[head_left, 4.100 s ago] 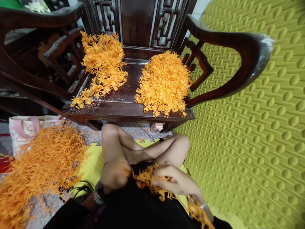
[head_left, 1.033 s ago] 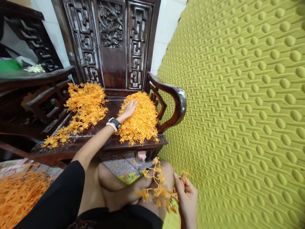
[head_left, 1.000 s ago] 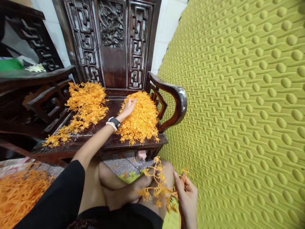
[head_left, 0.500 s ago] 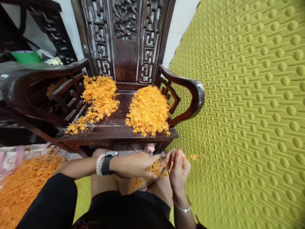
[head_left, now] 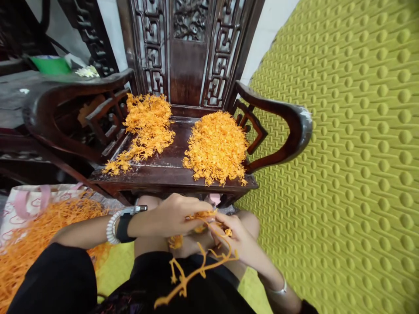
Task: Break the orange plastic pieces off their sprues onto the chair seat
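Note:
My left hand (head_left: 173, 216), with a watch and a coiled band at the wrist, is closed around small orange spidery plastic pieces (head_left: 201, 215). One more orange piece (head_left: 176, 241) shows below its fingers. My right hand (head_left: 240, 237) meets it over my lap, fingers bent and pinching at the same bunch. From the right fingers a branched orange plastic runner (head_left: 196, 272) with short bare stubs curves down toward me. Exactly where the fingertips grip is partly hidden.
A dark carved wooden chair (head_left: 147, 176) bears a loose left heap (head_left: 149, 124) and a rounder right heap (head_left: 218, 146) of orange pieces. Stringy orange runners (head_left: 65, 231) pile up beside a white bag (head_left: 19, 205) at left. A yellow-green bumpy cover (head_left: 353, 174) fills the right.
My hands have come together further left, and the right one has turned inward. The branched runner now points down toward me; earlier an orange strand stuck out to the right. The view has shifted.

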Motion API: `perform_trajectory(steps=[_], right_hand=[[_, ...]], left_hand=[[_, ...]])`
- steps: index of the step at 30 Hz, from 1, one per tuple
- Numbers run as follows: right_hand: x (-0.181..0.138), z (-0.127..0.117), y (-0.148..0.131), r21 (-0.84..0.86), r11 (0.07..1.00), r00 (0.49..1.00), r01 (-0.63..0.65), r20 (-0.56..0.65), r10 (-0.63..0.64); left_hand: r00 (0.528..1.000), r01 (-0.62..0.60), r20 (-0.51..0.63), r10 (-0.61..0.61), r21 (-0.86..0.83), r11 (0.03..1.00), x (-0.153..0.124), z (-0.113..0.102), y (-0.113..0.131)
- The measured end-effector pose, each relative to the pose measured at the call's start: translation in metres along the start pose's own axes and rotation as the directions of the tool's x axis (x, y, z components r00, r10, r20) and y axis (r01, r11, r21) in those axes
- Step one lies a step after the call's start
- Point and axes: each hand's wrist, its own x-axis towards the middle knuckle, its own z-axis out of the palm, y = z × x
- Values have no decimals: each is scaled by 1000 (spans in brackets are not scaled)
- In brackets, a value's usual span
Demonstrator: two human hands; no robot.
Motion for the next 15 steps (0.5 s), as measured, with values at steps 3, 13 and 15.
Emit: perform_trajectory(steps=[3,13,15], right_hand=[[-1,-13,-14,-193,981,996,7,88,10],[-17,-42,-36,-456,884,989,106,140,-46],[-19,-40,-36,-449,886,988,114,143,-55]], left_hand=[[989,-101,-98,109,82,991,-8,-6,-1],[998,-57,-17,63,246,968,-19,-36,21],[998,41,31,-47,163,986,-17,-40,23]])
